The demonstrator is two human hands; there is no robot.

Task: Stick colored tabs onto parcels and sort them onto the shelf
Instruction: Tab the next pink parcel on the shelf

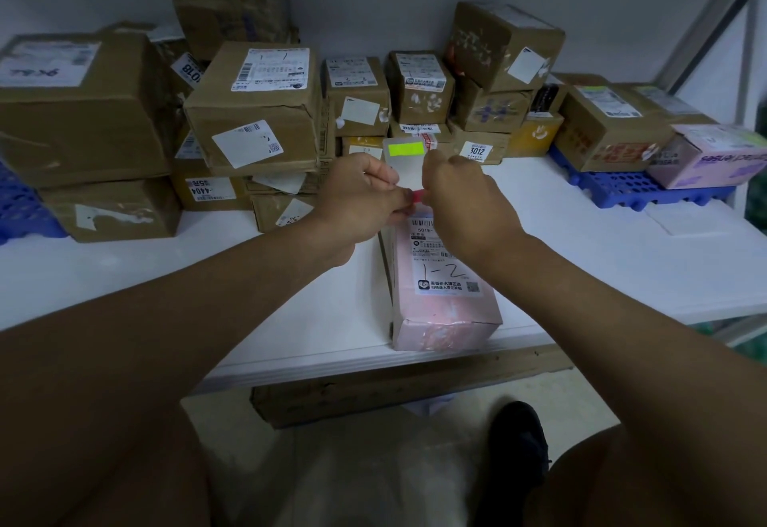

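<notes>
Head view is showing both hands meeting over a white table [581, 261], fingers curled. The left hand [361, 199] is pinching the lower edge of a pale backing sheet [404, 165], which is standing upright above the fingers and carrying a yellow-green tab [406, 149] near its top. The right hand [460, 199] is pinching a red tab [417, 196] at the sheet's bottom, right between the two sets of fingertips. Just below the fingers, a pink parcel [444, 302] is lying flat near the table's front edge. Behind the fingers, brown cardboard boxes [257, 111] are sitting stacked against the wall.
</notes>
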